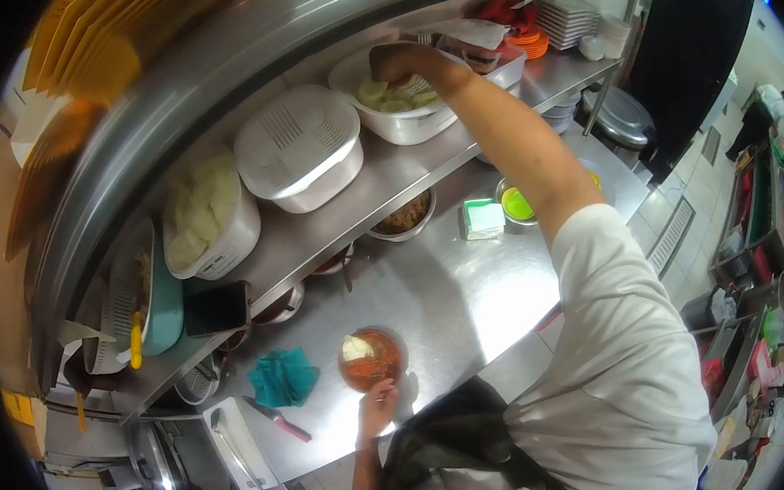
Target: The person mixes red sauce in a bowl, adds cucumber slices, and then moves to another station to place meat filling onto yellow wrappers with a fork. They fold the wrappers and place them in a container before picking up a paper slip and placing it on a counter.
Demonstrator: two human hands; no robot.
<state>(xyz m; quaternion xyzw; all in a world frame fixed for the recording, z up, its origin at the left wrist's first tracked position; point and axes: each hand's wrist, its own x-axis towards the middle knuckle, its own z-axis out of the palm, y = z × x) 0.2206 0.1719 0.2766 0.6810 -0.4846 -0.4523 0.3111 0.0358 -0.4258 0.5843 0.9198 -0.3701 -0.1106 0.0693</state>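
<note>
My right hand [393, 63] reaches into a white plastic tub [408, 127] on the raised shelf. Its fingers point down among pale green slices [391, 98] and are mostly hidden. My left hand [380, 406] is low at the near rim of a bowl [398, 340] on the steel counter, its fingers curled together. What they hold, if anything, is too small to make out. In the bowl lies a red sauce or soup [376, 368] with a pale, creamy lump [356, 347] at its upper left.
On the shelf [318, 240] stand a lidded white tub [296, 142], a tub of pale pieces [205, 209], a teal bin [164, 291] and a phone [217, 309]. A teal cloth [283, 377], a pink-handled knife [288, 426] and a napkin holder [483, 219] sit on the counter.
</note>
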